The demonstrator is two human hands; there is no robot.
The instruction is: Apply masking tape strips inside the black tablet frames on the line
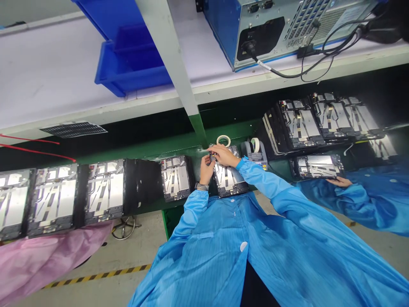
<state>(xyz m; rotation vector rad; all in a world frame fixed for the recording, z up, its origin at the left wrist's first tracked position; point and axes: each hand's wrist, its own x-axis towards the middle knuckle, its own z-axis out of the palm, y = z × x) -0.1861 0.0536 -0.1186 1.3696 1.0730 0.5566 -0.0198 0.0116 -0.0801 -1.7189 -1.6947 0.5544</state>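
Head view: the left hand (206,169) and right hand (224,155) pinch a small dark part (211,158) between pressed fingertips, above a tablet frame (229,178). Beyond the frame lies a tape roll (223,140); right of it, a tape dispenser (254,150) and a co-worker's hand (339,182).

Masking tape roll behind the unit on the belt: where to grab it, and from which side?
Take the tape roll by its rim from above, fingers through the core. It looks to lie flat, leaving its top free. The left hand and right hand work on the black-framed unit just in front, so avoid the near side.
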